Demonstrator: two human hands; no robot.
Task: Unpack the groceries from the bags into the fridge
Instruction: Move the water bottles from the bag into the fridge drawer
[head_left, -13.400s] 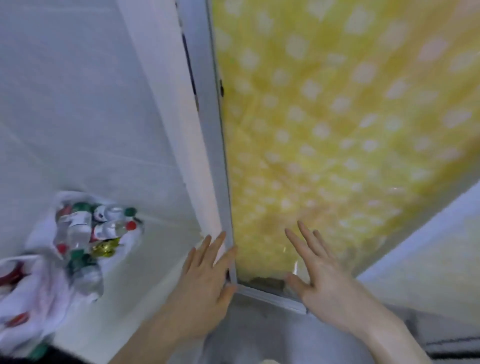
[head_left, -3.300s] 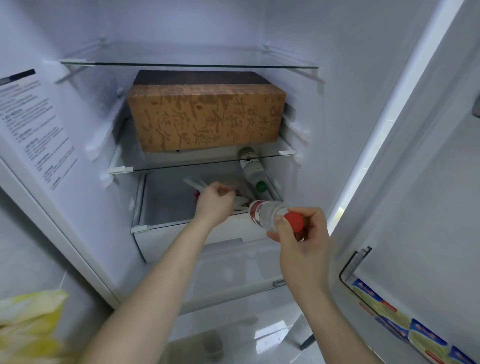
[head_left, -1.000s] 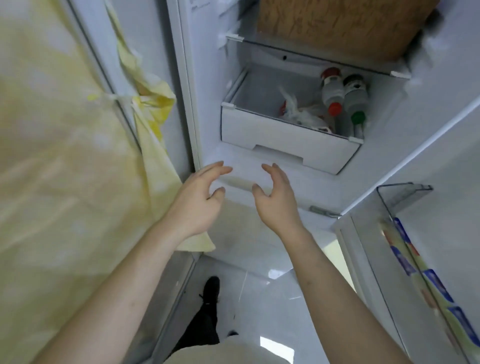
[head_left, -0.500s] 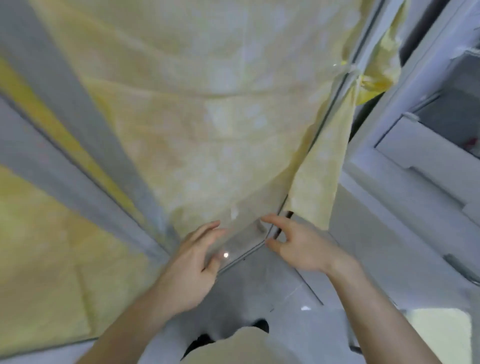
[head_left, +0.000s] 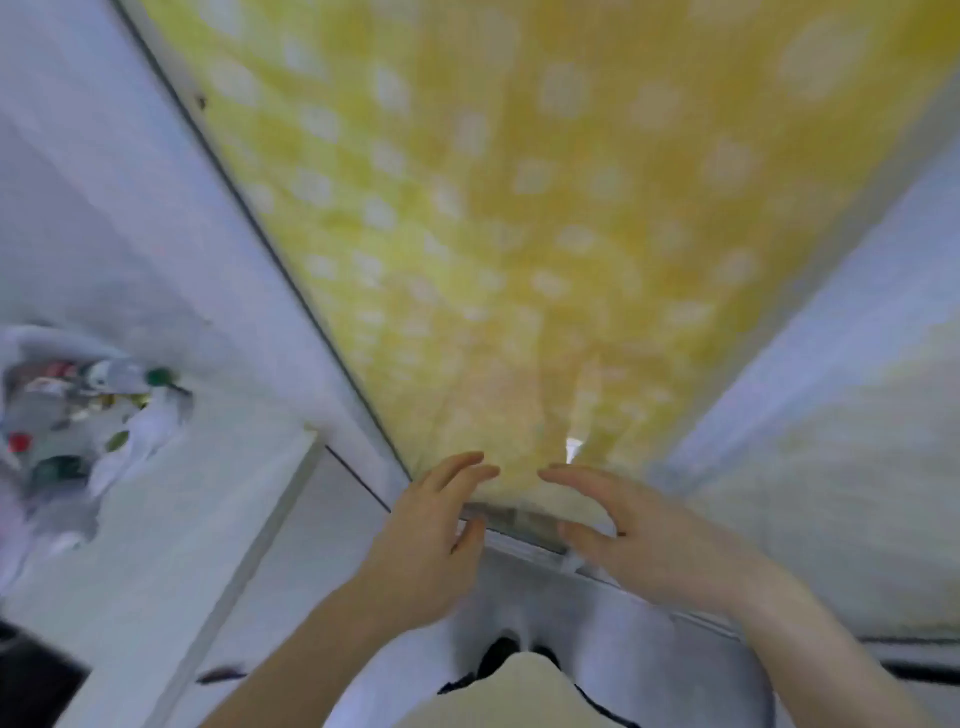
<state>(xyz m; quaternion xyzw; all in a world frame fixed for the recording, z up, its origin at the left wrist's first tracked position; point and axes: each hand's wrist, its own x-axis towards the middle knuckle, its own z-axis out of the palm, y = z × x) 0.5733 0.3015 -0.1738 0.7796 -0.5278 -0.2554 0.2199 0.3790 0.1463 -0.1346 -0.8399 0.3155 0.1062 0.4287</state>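
At the yellow dotted door (head_left: 519, 208) bottom edge, left hand (head_left: 431, 525), right hand (head_left: 639, 535), fingers spread

A yellow cloth with pale dots (head_left: 519, 208) is hanging over a tall panel, filling the upper view. Pale grey-white walls (head_left: 104, 234) are flanking it, a white ledge (head_left: 208, 519) is running below left, and soft light is washing everything

Bright, even light, with no hard shadows. Motion blur softens the whole view. Wide-angle distortion bends the yellow white-dotted cloth (head_left: 519, 208) towards the edges.
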